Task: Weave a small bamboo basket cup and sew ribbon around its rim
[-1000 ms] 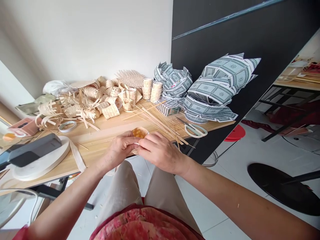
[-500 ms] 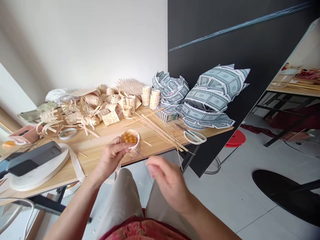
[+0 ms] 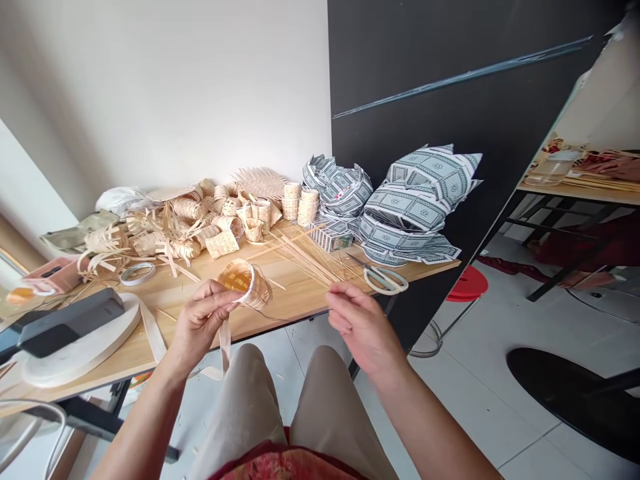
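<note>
My left hand (image 3: 203,317) pinches the rim of a small woven basket (image 3: 260,287), tilted so its yellowish inside shows. White ribbon (image 3: 225,343) covers the rim and hangs down below that hand. A thin dark thread (image 3: 265,315) loops around the basket and trails to the right. My right hand (image 3: 357,320) is apart from the basket, in front of the table edge, with thumb and fingers pressed together. What it pinches, perhaps the thread's end, is too small to make out. Near it on the table lie white-handled scissors (image 3: 385,279) and thin wooden strips (image 3: 305,257).
Several woven baskets and pieces (image 3: 223,245) are heaped at the back. Folded card shapes (image 3: 405,213) stand at the right. At the left are a ribbon roll (image 3: 80,367) with a grey object (image 3: 73,323) on it, and a tape roll (image 3: 137,274). A red stool (image 3: 467,283) stands beyond.
My right hand has moved right and slightly up, away from the basket. My left hand has shifted a little left with the basket. The view has shifted slightly.
</note>
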{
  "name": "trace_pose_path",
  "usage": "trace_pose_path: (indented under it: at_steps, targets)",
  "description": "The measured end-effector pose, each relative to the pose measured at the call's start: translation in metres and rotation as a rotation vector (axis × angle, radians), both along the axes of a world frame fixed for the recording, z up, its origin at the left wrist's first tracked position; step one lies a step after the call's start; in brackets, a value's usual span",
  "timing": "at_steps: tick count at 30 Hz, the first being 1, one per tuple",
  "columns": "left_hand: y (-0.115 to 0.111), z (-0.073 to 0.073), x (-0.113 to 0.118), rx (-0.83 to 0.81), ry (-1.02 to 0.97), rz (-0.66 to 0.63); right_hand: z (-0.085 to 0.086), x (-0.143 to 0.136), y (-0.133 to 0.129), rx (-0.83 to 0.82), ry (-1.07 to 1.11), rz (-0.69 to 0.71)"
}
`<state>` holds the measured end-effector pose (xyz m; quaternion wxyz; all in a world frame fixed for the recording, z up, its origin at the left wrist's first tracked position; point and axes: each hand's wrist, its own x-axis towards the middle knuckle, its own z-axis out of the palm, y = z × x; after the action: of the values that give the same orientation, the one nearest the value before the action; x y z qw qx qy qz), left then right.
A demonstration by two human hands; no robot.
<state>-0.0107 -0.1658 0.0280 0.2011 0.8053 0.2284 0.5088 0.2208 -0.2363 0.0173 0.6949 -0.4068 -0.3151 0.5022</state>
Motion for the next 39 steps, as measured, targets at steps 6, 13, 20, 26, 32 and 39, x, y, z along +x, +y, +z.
trace_pose_path:
  at_steps: [6, 13, 20, 26, 32, 39]
  targets:
    - [-0.005, -0.001, -0.004, 0.052, 0.062, -0.085, 0.000, -0.010, 0.021, 0.018, 0.021, 0.172]
    - [-0.012, 0.003, 0.001, 0.076, 0.171, -0.210, 0.024, -0.009, 0.035, 0.092, -0.426, 0.408]
    - [-0.013, 0.004, 0.003, 0.033, 0.134, -0.235, 0.019, -0.010, 0.036, 0.128, -0.312, 0.567]
    - [-0.008, 0.003, 0.006, 0.136, 0.115, -0.102, 0.017, -0.002, 0.012, 0.116, -0.250, 0.713]
    - [-0.003, -0.015, 0.012, 0.288, 0.145, 0.190, 0.012, -0.022, -0.020, 0.115, -0.452, 0.643]
    - [0.000, -0.014, 0.015, 0.278, 0.008, 0.416, 0.007, -0.017, -0.047, 0.103, -0.755, 0.372]
